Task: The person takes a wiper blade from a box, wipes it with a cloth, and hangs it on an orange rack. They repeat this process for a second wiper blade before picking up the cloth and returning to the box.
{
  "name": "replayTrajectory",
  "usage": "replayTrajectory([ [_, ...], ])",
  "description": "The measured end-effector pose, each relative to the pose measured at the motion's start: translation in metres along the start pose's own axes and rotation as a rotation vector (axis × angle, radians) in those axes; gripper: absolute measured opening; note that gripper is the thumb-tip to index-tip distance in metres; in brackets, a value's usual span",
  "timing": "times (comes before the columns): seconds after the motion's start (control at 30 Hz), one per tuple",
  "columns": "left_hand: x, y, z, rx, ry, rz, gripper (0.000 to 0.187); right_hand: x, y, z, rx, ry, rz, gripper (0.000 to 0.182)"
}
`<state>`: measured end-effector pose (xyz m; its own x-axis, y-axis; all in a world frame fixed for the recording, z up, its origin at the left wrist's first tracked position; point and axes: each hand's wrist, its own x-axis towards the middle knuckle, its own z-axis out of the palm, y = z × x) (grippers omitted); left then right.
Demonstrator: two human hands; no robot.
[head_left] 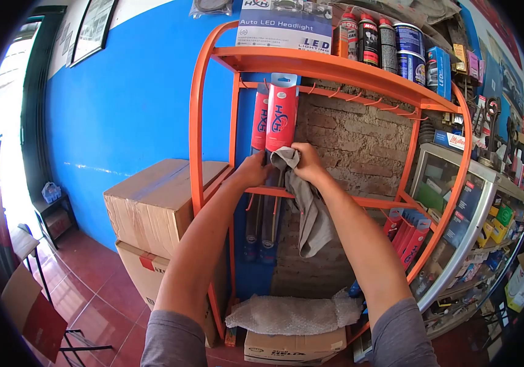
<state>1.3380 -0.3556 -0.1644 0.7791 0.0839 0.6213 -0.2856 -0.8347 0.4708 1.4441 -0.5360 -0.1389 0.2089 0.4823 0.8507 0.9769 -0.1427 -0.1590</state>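
Observation:
Two long red-and-clear HXH wiper blade packages (281, 119) hang upright, side by side, at the left end of the orange rack. My left hand (253, 169) is closed around the packages' left edge, just below the red part; its fingertips are partly hidden. My right hand (309, 164) grips a grey cloth (311, 220) at its top, bunched against the front package. The rest of the cloth hangs down loosely beside the packages' clear lower ends.
An orange metal rack (329, 64) frames the work, with bare hooks along its rear bar. On its top shelf stand an LED headlight box (283, 27) and several cans. Cardboard boxes (152, 189) are stacked at left; a glass display case (457, 208) stands at right. Bubble wrap (295, 315) lies below.

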Motion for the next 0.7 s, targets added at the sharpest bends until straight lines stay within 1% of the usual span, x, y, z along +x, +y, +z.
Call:
replayTrajectory([
  [0.03, 0.007, -0.004, 0.005, -0.001, 0.004, 0.003, 0.038, 0.002, 0.001, 0.0, -0.003, 0.001, -0.004, 0.014],
  [0.1, 0.013, -0.005, 0.012, -0.005, 0.062, 0.056, 0.05, 0.001, 0.002, -0.001, 0.047, 0.038, 0.102, 0.014],
  [0.13, 0.014, -0.005, 0.013, -0.005, 0.061, 0.058, 0.05, 0.002, 0.003, 0.0, 0.046, 0.04, 0.102, 0.014],
  [0.2, 0.013, -0.001, 0.015, 0.001, -0.001, -0.04, 0.053, 0.002, 0.002, 0.001, -0.032, 0.054, 0.143, 0.014],
  [0.27, 0.009, 0.002, 0.015, 0.013, 0.021, -0.015, 0.053, 0.0, -0.002, 0.001, -0.062, 0.076, 0.163, 0.016],
  [0.33, 0.012, -0.008, 0.021, 0.023, 0.048, -0.002, 0.053, -0.001, 0.005, 0.008, -0.087, 0.085, 0.181, 0.019],
  [0.4, 0.022, -0.013, 0.025, 0.094, -0.012, -0.06, 0.049, 0.004, 0.012, 0.013, -0.084, 0.041, 0.315, 0.023],
  [0.43, 0.025, -0.015, 0.027, 0.096, -0.014, -0.062, 0.049, 0.005, 0.015, 0.015, -0.081, 0.04, 0.316, 0.023],
  [0.5, 0.031, -0.016, 0.03, 0.146, -0.053, -0.069, 0.054, 0.006, 0.02, 0.017, -0.117, 0.025, 0.408, 0.025],
  [0.53, 0.034, -0.015, 0.032, 0.148, -0.05, -0.066, 0.054, 0.006, 0.023, 0.017, -0.118, 0.027, 0.405, 0.025],
  [0.6, 0.036, -0.014, 0.035, 0.193, -0.059, -0.135, 0.059, 0.002, 0.02, 0.017, -0.148, 0.043, 0.457, 0.027],
  [0.63, 0.038, -0.015, 0.033, 0.198, -0.055, -0.131, 0.059, 0.001, 0.017, 0.011, -0.184, 0.019, 0.543, 0.032],
  [0.67, 0.039, -0.016, 0.033, 0.195, -0.046, -0.126, 0.062, 0.003, 0.015, 0.004, -0.184, 0.021, 0.54, 0.032],
  [0.7, 0.036, -0.012, 0.031, 0.189, -0.041, -0.124, 0.065, 0.002, 0.014, -0.003, -0.157, 0.04, 0.651, 0.034],
])
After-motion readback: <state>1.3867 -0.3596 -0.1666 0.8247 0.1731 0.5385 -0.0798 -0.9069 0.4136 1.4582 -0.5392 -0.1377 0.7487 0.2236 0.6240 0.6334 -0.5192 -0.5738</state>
